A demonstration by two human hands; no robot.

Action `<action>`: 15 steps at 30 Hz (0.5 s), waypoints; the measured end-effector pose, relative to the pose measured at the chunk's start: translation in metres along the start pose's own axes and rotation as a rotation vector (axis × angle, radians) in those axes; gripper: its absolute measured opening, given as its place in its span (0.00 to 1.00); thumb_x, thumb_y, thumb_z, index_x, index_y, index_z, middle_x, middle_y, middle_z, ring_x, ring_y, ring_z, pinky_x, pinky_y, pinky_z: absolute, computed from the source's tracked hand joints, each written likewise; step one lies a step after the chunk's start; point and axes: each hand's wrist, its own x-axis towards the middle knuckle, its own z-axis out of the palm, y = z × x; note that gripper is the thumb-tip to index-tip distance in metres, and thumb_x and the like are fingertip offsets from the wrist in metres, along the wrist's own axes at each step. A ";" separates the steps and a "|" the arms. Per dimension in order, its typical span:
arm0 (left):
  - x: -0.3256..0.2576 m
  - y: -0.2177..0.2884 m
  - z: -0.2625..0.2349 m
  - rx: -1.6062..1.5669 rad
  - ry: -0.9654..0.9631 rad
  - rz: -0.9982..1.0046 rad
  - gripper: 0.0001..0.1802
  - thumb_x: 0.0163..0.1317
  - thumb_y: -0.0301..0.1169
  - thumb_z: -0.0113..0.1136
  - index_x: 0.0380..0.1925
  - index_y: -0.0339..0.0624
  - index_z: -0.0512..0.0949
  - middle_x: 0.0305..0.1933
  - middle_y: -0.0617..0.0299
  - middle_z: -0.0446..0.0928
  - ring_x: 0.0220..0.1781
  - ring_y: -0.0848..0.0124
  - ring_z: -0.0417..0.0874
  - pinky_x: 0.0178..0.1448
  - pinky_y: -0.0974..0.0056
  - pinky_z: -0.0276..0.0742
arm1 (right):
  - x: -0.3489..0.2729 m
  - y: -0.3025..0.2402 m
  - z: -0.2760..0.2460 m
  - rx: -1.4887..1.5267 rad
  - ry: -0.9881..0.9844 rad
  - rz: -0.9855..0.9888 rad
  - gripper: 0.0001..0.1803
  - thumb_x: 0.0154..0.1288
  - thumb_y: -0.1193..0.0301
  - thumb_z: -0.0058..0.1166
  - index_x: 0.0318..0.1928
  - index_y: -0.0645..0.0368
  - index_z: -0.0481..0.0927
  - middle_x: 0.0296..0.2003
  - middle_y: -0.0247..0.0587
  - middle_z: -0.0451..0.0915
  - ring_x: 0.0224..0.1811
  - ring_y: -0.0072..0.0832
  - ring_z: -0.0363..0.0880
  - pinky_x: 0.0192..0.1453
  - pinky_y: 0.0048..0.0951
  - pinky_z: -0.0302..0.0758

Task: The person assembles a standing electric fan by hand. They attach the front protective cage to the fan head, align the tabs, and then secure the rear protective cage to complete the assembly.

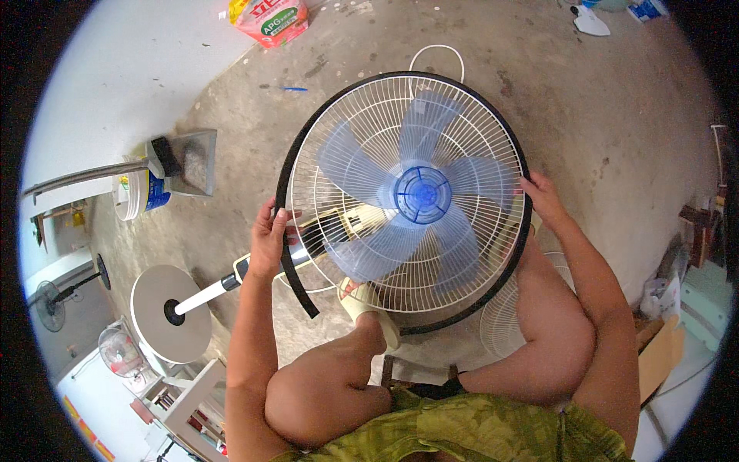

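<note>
In front of me a fan head with translucent blue blades [357, 158] and a blue hub [423, 195] faces up against a round white wire grille [362, 296]. A black rim strip [323, 115] runs round most of the grille's edge; its loose end hangs away at the lower left. My left hand [268, 235] is closed on the strip at the left side, close to that loose end. On the right side my right hand [543, 202] pinches the strip and grille edge. A white fan pole [202, 299] with a round base [158, 339] lies tilted to the left.
Another wire grille [499, 319] rests by my right leg. A white bucket [132, 196] and a dustpan [194, 165] stand at the left. A pink bag [269, 21] sits by the far wall, near a blue pen-like item [293, 88]. Cardboard [663, 354] leans at the right.
</note>
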 end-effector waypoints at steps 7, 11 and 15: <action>0.002 -0.004 -0.003 0.009 -0.009 -0.016 0.21 0.70 0.40 0.48 0.59 0.46 0.66 0.45 0.57 0.80 0.33 0.76 0.79 0.31 0.73 0.71 | 0.003 -0.002 0.001 0.029 0.013 0.006 0.16 0.69 0.66 0.48 0.51 0.62 0.76 0.39 0.36 0.80 0.40 0.24 0.77 0.48 0.27 0.73; -0.003 0.000 -0.006 -0.082 -0.047 -0.080 0.22 0.70 0.38 0.47 0.60 0.42 0.64 0.45 0.57 0.80 0.35 0.75 0.79 0.32 0.73 0.72 | -0.002 -0.013 0.009 -0.070 0.058 0.102 0.17 0.69 0.65 0.48 0.54 0.60 0.75 0.40 0.33 0.79 0.41 0.21 0.76 0.48 0.24 0.72; 0.006 -0.007 -0.009 -0.271 -0.113 -0.153 0.21 0.70 0.36 0.47 0.59 0.41 0.65 0.45 0.56 0.80 0.35 0.76 0.79 0.32 0.73 0.76 | 0.005 0.015 -0.003 -0.040 0.047 0.036 0.15 0.69 0.63 0.48 0.50 0.58 0.77 0.37 0.30 0.79 0.37 0.18 0.75 0.42 0.21 0.72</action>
